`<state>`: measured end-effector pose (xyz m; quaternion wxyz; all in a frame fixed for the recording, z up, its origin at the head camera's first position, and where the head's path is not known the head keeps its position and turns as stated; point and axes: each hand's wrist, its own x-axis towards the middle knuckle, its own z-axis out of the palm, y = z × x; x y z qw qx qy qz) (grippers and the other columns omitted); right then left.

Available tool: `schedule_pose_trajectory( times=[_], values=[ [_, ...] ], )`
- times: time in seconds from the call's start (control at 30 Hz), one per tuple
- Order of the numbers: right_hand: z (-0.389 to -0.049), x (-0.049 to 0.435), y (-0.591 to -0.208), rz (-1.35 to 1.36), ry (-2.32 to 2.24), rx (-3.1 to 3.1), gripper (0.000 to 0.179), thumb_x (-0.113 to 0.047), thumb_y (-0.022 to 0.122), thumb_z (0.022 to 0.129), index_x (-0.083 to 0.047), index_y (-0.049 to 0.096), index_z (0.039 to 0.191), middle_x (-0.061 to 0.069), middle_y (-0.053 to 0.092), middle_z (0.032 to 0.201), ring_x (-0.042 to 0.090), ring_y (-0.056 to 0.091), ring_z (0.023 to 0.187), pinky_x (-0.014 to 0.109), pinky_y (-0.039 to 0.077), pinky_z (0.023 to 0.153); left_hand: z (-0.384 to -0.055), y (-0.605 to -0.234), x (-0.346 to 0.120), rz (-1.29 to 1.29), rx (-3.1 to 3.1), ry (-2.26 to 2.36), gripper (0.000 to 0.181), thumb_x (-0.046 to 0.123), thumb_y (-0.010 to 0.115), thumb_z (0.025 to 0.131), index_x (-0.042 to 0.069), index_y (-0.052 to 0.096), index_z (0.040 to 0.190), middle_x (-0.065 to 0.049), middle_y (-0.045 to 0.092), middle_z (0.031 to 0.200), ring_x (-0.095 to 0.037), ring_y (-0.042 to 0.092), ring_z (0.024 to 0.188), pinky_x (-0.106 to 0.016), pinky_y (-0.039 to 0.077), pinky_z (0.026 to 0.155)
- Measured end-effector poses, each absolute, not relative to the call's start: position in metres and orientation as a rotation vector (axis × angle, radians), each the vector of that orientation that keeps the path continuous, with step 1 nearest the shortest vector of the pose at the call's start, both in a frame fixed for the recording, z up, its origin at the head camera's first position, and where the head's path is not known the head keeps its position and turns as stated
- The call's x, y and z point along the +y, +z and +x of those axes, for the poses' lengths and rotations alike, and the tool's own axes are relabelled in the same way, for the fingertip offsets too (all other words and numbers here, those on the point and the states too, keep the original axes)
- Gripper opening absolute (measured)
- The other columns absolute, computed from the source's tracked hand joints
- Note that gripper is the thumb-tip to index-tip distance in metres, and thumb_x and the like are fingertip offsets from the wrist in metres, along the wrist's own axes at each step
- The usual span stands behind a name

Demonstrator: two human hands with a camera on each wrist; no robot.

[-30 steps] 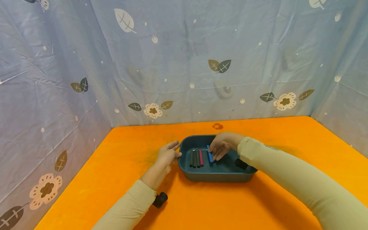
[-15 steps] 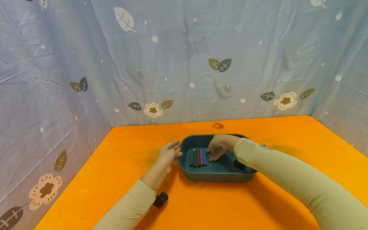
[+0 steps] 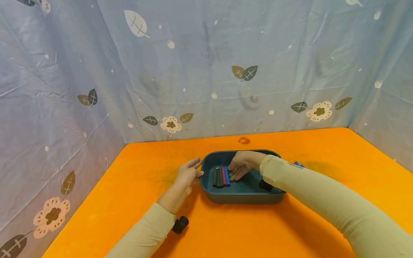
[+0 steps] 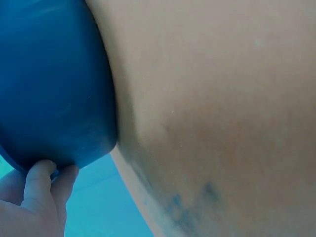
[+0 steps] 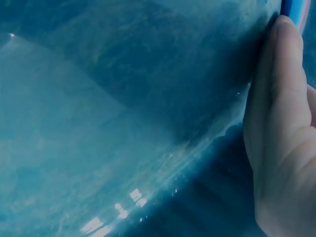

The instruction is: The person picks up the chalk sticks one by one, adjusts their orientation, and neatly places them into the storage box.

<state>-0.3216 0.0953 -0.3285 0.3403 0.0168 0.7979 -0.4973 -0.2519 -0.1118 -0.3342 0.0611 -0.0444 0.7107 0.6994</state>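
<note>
Inside the dark teal basin [image 3: 245, 199], several slim pen-like sticks lie side by side: black sticks [image 3: 217, 178], then a magenta stick [image 3: 223, 177], then a blue stick [image 3: 227, 178] on the right. My right hand [image 3: 241, 165] reaches into the basin, fingertips against the blue stick's right side; in the right wrist view its fingers lie extended, touching the blue stick [image 5: 292, 11]. My left hand [image 3: 186, 175] touches the basin's left end, fingers fairly straight and thumb at the rim. The left wrist view shows its fingertips on the basin wall [image 4: 54, 89].
More small blue sticks [image 3: 298, 164] lie on the orange tabletop [image 3: 226, 229] beyond my right sleeve, partly hidden by it. Black wrist cameras sit under each wrist. A printed fabric curtain [image 3: 206, 71] encloses the back and sides.
My right hand has moved left, sliding the blue stick from a gap away to beside the magenta one. More blue sticks have come into view past the sleeve. My left hand has stayed put.
</note>
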Motion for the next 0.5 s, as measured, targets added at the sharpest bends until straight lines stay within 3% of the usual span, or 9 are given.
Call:
schedule_pose_trajectory(
  times=[0.1, 0.27, 0.5],
  values=[
    [-0.32, 0.099, -0.325, 0.05, -1.299, 2.063, 0.036, -0.001, 0.048, 0.099, 0.017, 0.046, 0.131, 0.029, 0.061, 0.113, 0.028, 0.068, 0.085, 0.038, 0.055, 0.082, -0.252, -0.335, -0.111, -0.139, 2.147, 2.114, 0.057, -0.013, 0.05, 0.093, -0.001, 0.038, 0.147, -0.019, 0.043, 0.147, -0.007, 0.025, 0.043, -0.021, 0.031, 0.054],
    [-0.317, 0.11, -0.313, 0.03, -1.348, 2.052, 0.042, -0.002, 0.047, 0.1, 0.019, 0.04, 0.136, 0.036, 0.052, 0.128, 0.03, 0.068, 0.089, 0.037, 0.055, 0.082, -0.251, -0.334, -0.11, -0.151, 2.154, 2.106, 0.056, -0.013, 0.051, 0.093, -0.002, 0.039, 0.147, -0.019, 0.043, 0.147, -0.008, 0.032, 0.047, -0.021, 0.034, 0.057],
    [-0.314, 0.128, -0.297, -0.007, -1.429, 2.046, 0.043, -0.003, 0.048, 0.099, 0.019, 0.04, 0.136, 0.031, 0.058, 0.116, 0.026, 0.069, 0.081, 0.036, 0.056, 0.08, -0.251, -0.333, -0.11, -0.16, 2.177, 2.09, 0.057, -0.013, 0.051, 0.093, -0.001, 0.04, 0.147, -0.018, 0.044, 0.146, -0.009, 0.038, 0.051, -0.021, 0.036, 0.058]
  ],
)
